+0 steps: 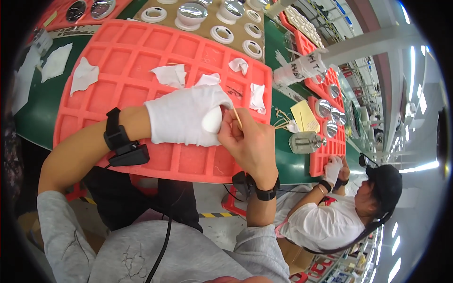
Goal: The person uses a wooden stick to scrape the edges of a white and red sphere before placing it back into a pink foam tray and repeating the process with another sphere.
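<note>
grey shirt (198,250), gloved left hand (181,117) clasping smooth white rounded piece (212,120), right hand (250,139) pinching thin pale stick (237,118)

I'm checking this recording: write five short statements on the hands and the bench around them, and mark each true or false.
1. The left hand wears a white glove. True.
2. The right hand is gloved as well. False: it is bare.
3. The right hand pinches a thin stick. True.
4. The glass bottle with the metal top stands left of the large red tray. False: it stands to the right of that tray.
5. Several white scraps lie on the large red tray. True.
</note>
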Tool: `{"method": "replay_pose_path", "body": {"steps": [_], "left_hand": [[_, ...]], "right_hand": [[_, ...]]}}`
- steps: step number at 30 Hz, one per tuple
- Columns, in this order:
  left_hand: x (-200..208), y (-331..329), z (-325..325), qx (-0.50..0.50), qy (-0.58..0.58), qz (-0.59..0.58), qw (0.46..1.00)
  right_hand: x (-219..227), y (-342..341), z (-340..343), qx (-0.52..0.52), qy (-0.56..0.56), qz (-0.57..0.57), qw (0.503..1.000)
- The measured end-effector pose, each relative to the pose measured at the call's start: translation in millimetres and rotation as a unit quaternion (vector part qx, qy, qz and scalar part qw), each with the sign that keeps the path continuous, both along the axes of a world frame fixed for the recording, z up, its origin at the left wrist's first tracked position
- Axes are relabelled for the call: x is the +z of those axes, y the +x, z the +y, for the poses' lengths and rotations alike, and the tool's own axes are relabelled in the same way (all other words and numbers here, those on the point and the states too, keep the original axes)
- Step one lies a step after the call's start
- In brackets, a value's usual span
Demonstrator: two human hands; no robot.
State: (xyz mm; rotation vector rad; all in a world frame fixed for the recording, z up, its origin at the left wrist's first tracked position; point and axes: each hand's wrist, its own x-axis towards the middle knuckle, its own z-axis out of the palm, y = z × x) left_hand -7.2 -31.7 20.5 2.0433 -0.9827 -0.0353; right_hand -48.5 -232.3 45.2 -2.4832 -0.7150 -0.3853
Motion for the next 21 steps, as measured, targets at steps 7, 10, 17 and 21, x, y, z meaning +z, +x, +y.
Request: {"method": "replay_pose_path", "body": {"steps": [7, 10, 17, 21], "left_hand": [[10, 2, 1, -0.016, 0.026, 0.041, 0.999], [6, 2, 1, -0.01, -0.006, 0.05, 0.999], [3, 2, 1, 0.004, -0.004, 0.034, 0.999], [5, 0, -1, 0.017, 0.018, 0.062, 0.998]], "right_hand": [[2, 7, -3, -0.007, 0.074, 0.151, 0.986], [-1, 9, -6, -0.008, 0.113, 0.214, 0.97], [-7, 11, -14, -0.011, 0.19, 0.277, 0.942], [-7, 12, -17, -0.033, 0.271, 0.274, 0.922]]}}
